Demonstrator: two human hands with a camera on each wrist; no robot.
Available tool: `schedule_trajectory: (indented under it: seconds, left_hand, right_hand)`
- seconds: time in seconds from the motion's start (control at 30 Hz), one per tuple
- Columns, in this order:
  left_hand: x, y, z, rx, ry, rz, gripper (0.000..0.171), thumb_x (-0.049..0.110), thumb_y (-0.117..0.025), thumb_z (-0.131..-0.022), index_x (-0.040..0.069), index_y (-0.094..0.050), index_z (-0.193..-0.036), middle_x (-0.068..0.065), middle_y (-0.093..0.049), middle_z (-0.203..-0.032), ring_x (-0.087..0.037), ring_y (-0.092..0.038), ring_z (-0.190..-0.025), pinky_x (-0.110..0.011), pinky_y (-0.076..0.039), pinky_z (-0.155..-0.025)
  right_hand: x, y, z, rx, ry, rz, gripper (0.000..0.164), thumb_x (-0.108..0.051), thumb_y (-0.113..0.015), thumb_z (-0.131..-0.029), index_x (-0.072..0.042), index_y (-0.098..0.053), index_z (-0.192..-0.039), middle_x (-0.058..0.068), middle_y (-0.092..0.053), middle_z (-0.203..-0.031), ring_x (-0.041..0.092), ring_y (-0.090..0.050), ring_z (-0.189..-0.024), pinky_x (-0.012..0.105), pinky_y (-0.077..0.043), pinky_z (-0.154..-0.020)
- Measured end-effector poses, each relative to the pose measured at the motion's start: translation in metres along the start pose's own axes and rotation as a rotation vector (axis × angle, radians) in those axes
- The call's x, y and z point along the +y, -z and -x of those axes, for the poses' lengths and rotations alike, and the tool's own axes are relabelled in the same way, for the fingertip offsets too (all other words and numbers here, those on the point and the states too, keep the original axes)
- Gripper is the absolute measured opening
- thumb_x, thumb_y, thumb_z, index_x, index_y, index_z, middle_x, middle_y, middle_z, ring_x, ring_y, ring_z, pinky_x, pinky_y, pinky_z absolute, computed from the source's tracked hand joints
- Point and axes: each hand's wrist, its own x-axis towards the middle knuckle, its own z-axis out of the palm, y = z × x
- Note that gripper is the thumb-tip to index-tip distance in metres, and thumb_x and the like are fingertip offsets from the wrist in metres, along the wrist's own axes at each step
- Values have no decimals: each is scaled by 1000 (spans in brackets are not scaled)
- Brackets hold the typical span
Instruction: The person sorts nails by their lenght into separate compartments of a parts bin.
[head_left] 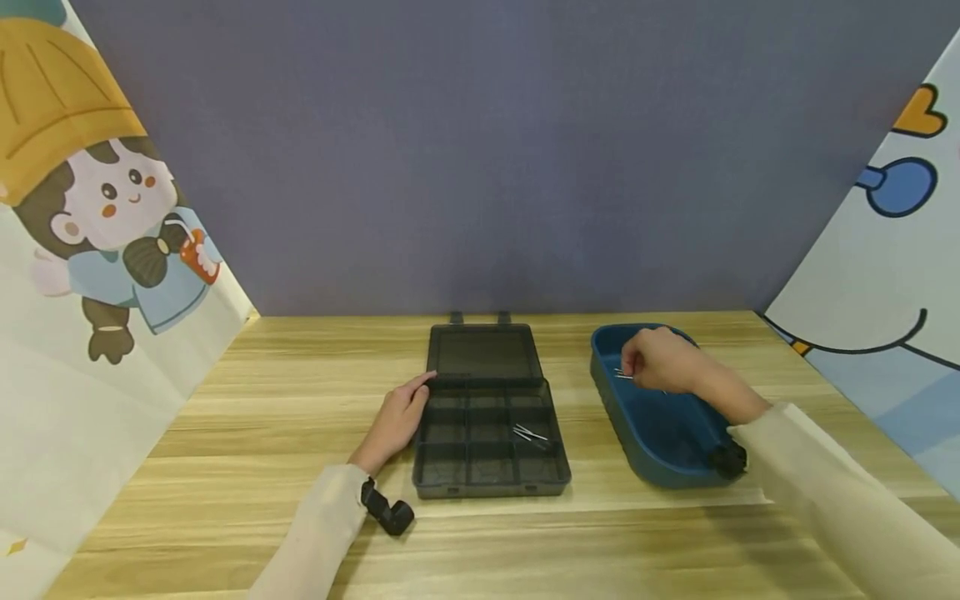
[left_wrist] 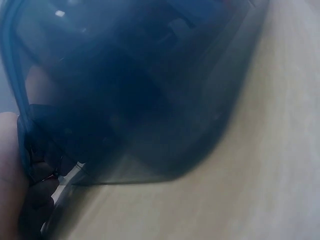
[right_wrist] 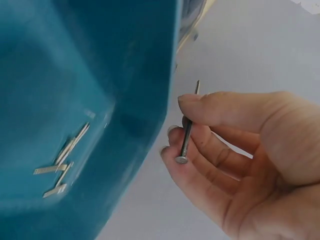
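Note:
My right hand (head_left: pixel 666 360) is over the blue bin (head_left: pixel 626 437), pinching a nail (right_wrist: pixel 186 137) between thumb and fingertips. In the right wrist view the nail's flat head points down and its tip sticks up past the thumb. Several more nails (right_wrist: pixel 65 159) lie in the bin. My left hand (head_left: pixel 395 418) rests along the left side of a dark translucent compartment box (head_left: pixel 491 487), its index finger stretched toward the hinge. A few nails (head_left: pixel 529 433) lie in the box's right column, middle row. The blurred left wrist view shows the box (left_wrist: pixel 125 90) close up.
The box's lid (head_left: pixel 483 352) lies folded back, its two latches toward the grey-blue partition (head_left: pixel 495 167). Box and bin stand side by side on a wood-grain table (head_left: pixel 285 392). Cartoon-printed panels (head_left: pixel 112 267) flank both sides.

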Motion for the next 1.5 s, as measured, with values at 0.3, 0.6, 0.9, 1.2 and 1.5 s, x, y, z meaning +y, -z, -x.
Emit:
schedule_trajectory:
  seconds: [0.3, 0.6, 0.9, 1.2, 1.5]
  left_hand:
    - [2, 0, 1, 3, 2, 4, 38, 14, -39, -101, 1, -54, -133, -28, -60, -121, -32, -54, -121, -50, -40, -106]
    - [1, 0, -2, 21, -13, -5, 37, 12, -41, -100, 1, -55, -132, -24, -59, -127, -34, -53, -123, -51, -40, -105]
    - [0, 0, -3, 24, 19, -4, 36, 13, -42, -100, 3, -57, -132, -25, -63, -116, -27, -56, -105, -49, -42, -104]
    - [-2, -1, -3, 38, 6, 3, 36, 12, -44, -99, 2, -58, -130, -21, -57, -132, -32, -53, -123, -50, -41, -104]
    - [-1, -2, -2, 20, 46, 5, 37, 14, -42, -100, 5, -56, -133, -19, -59, -80, -25, -52, -80, -43, -45, -93]
  right_hand:
    - [-34, -15, -12, -35, 59, -69, 16, 7, -63, -76, -8, -65, -75, -1, -60, -67, 8, -50, -57, 23, -43, -53]
    - [-54, -30, -29, -44, 102, -68, 18, 8, -61, -73, -9, -65, -71, -2, -59, -63, 8, -47, -55, 22, -41, -52]
    - [-73, -48, -42, -67, 122, -62, 17, 3, -64, -75, -11, -62, -67, -5, -55, -60, 7, -44, -53, 21, -38, -53]
    - [-89, -59, -49, -86, 88, 1, 18, -4, -71, -75, -16, -62, -65, -7, -56, -59, 8, -46, -54, 22, -37, -51]
    - [-92, -68, -54, -144, 70, -70, 19, 0, -65, -78, -14, -62, -65, -6, -53, -57, 8, -40, -49, 21, -34, -50]
